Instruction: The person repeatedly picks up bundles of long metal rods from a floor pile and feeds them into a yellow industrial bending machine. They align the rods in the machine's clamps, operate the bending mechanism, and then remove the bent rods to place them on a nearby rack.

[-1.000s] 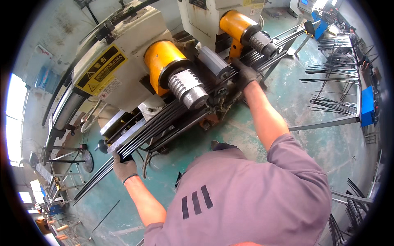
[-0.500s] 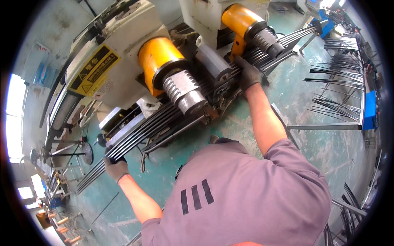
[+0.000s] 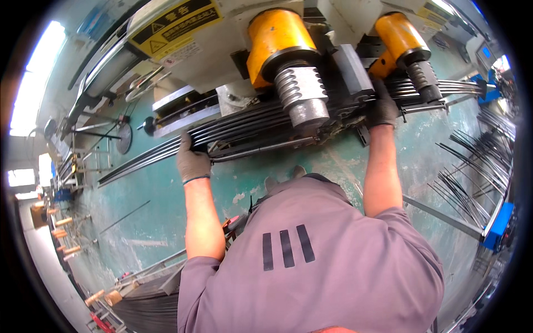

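A bundle of long dark metal rods (image 3: 233,126) runs across in front of the machine, passing beneath its two orange cylinders. My left hand (image 3: 194,160), in a grey glove, grips the bundle left of the nearer orange cylinder (image 3: 282,41); its thumb lies over the rods and the other fingers are partly hidden. My right hand (image 3: 383,108), in a dark-looking glove, is closed at the rods between the grey block (image 3: 353,72) and the farther orange cylinder (image 3: 401,36). Its fingertips are hard to see. Ribbed metal ends (image 3: 302,97) project down from the cylinders.
A yellow-and-black warning label (image 3: 175,25) is on the machine housing. More rods lie on a rack (image 3: 444,219) at the right. Behind me at lower left is another dark rod stack (image 3: 147,308). A thin rod (image 3: 125,216) lies on the green floor.
My view has turned, so the machine sits higher and farther right. My left hand is farther in from the rods' left ends, closer to the machine. My right hand stays beside the grey block.
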The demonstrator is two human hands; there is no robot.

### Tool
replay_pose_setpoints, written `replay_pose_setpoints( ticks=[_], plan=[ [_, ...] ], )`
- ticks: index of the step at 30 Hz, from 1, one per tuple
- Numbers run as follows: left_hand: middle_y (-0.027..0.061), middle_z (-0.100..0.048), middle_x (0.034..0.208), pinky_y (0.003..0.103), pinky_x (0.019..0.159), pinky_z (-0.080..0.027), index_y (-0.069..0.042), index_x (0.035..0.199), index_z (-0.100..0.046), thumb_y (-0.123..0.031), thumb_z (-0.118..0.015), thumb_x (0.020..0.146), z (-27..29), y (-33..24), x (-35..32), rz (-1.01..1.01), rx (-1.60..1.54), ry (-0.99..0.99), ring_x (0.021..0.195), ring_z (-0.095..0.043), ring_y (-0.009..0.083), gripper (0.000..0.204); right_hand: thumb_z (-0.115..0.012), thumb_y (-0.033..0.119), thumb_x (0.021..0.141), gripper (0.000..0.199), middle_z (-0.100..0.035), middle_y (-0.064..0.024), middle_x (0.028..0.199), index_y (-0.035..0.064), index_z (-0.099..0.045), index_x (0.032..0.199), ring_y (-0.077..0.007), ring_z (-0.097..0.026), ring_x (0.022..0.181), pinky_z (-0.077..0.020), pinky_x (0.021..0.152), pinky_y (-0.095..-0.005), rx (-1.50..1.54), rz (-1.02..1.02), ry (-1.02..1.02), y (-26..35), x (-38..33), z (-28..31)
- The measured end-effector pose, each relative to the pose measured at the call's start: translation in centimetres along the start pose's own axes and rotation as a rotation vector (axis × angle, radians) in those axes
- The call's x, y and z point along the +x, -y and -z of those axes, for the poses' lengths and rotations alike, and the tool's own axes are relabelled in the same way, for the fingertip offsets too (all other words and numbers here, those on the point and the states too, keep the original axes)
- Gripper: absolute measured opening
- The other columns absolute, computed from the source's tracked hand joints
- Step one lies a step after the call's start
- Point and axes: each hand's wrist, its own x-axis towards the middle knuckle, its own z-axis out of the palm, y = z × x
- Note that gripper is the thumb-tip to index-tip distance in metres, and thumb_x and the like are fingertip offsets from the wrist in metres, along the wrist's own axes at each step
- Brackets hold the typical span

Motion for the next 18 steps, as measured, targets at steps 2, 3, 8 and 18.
replay_pose_setpoints(
  ticks=[2,3,8,18],
  plan=[
    [0.0081,-0.065,0.106,0.025,0.090,-0.049,0.006,0.114,-0.062,-0.023,-0.052,0.102,-0.3,-1.8,-0.4,0.137,-0.344,-0.025,0.095,-0.057,0.0130,0.033,-0.073,0.012,0.085,0.032,-0.068,-0.0097,0.099,-0.0010,-0.064,0.113,-0.0235,-0.066,0.085,-0.0546,0.077,-0.0382,0.110,0.047,0.064,0.9,0.1,-0.3],
    [0.0100,-0.064,0.118,0.029,0.099,-0.044,0.005,0.122,-0.058,-0.020,-0.042,0.105,0.0,-1.5,-0.2,0.227,-0.501,0.016,0.109,-0.058,0.0161,0.034,-0.072,0.012,0.085,0.033,-0.068,-0.0100,0.100,-0.0008,-0.063,0.114,-0.0239,-0.066,0.086,-0.0543,0.078,-0.0381,0.122,0.041,0.058,0.9,0.9,0.3],
    [0.0147,-0.058,0.129,0.043,0.111,-0.036,0.002,0.128,-0.052,-0.034,-0.038,0.104,2.1,-1.4,-0.8,0.491,-1.419,-0.059,0.123,-0.051,0.0290,0.045,-0.063,0.020,0.093,0.034,-0.066,-0.0092,0.111,0.0013,-0.061,0.122,-0.0238,-0.064,0.100,-0.0523,0.084,-0.0380,0.069,0.038,0.187,0.6,2.9,1.8],
    [0.0201,-0.053,0.131,0.053,0.109,-0.037,0.004,0.127,-0.047,-0.041,-0.044,0.101,13.1,6.1,2.4,0.337,-1.596,-0.437,0.124,-0.050,0.0387,0.052,-0.044,0.056,0.095,0.060,-0.066,-0.0079,0.104,0.0029,-0.062,0.116,-0.0240,-0.060,0.098,-0.0468,0.091,-0.0384,-0.128,0.019,0.294,2.9,3.5,7.0]
  ],
)
